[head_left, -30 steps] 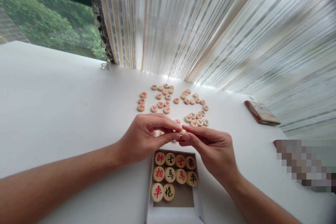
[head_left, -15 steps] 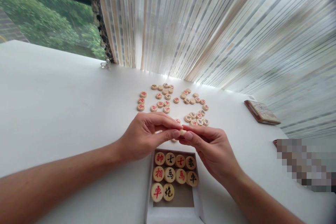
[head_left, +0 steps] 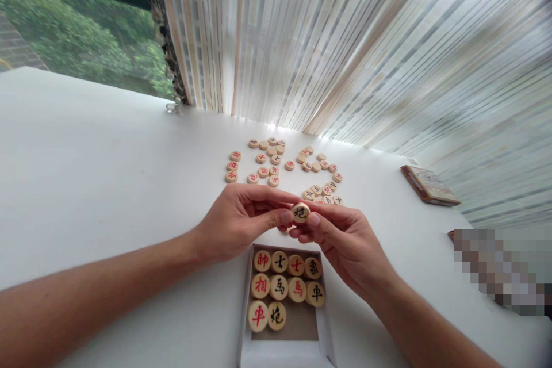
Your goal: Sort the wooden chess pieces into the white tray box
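Between the fingertips of both hands is a round wooden Chinese chess piece (head_left: 301, 213) with a black character, its face tilted up toward me. My left hand (head_left: 245, 219) pinches its left side, and my right hand (head_left: 334, 227) grips its right side. Just below them lies a shallow white box (head_left: 297, 349) with a grey-brown floor. Inside it, wooden pieces with red and black characters stand face up in rows; one of them is a red-marked piece (head_left: 259, 315) at the lower left. My wrists and fingers cover part of the table and some pieces behind.
Many loose chess pieces (head_left: 263, 172) are scattered on the white table (head_left: 129, 184) beyond my hands, some blank side up. A flat brown box (head_left: 431, 186) lies at the right, near a blurred-out object (head_left: 495, 267). String curtains (head_left: 293, 40) hang along the far edge.
The piece between my fingers has been turned from edge-on to face me, so its black character now shows. My hands have shifted only slightly; the box and its pieces look the same.
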Demonstrator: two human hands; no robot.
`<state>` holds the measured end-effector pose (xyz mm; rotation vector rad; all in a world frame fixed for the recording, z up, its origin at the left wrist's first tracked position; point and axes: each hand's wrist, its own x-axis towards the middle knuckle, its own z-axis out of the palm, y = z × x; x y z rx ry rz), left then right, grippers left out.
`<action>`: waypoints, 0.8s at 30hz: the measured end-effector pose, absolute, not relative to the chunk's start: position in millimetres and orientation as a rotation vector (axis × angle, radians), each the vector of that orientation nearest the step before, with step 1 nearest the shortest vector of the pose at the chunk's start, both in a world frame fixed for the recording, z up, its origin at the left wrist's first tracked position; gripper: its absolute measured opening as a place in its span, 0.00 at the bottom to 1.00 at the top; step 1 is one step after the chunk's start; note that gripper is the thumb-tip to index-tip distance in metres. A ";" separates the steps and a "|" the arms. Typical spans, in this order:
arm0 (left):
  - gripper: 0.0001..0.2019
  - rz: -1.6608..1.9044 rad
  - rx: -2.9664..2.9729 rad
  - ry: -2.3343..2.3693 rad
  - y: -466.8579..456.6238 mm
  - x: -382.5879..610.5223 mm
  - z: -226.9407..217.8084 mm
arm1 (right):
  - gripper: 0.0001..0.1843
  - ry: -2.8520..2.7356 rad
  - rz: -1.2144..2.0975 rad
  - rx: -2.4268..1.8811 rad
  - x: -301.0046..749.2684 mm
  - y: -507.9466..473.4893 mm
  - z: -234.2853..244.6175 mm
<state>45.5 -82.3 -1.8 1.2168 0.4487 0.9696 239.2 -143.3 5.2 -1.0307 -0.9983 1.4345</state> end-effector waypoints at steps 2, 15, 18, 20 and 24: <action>0.10 0.962 1.218 0.447 -81.7 45.2 -1.5 | 0.13 -1.008 1.443 -1.026 239.1 -143.4 6.4; 0.13 0.854 1.163 0.451 -82.6 40.8 -8.0 | 0.16 -1.015 1.392 -1.065 240.4 -148.2 1.1; 0.12 0.840 1.157 0.436 -83.3 40.5 -7.2 | 0.16 -1.038 1.356 -1.073 238.7 -148.0 2.7; 0.12 0.835 1.161 0.420 -83.4 40.7 -6.0 | 0.16 -1.059 1.341 -1.070 237.6 -147.5 5.0; 0.12 0.842 1.173 0.407 -83.0 41.9 -4.1 | 0.18 -1.076 1.317 -1.062 236.8 -147.3 8.1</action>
